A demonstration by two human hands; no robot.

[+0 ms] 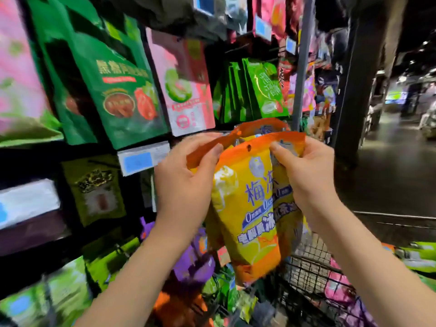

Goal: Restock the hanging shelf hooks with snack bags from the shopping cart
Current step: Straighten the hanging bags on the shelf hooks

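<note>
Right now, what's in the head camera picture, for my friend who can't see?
The left hand and right hand grip yellow-and-orange snack bags by their orange tops, in front of hanging green bags and pink bags. A wire shopping cart stands below.

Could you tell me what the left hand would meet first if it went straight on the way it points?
Likely the pink snack bag hanging above the left hand, which grips a yellow bag's orange top; depth is unclear.

left hand (pixel 186 171), right hand (pixel 306 171) bare; forearms (pixel 151 267) bare to frame edge; fingernails (pixel 218 147) short.
</note>
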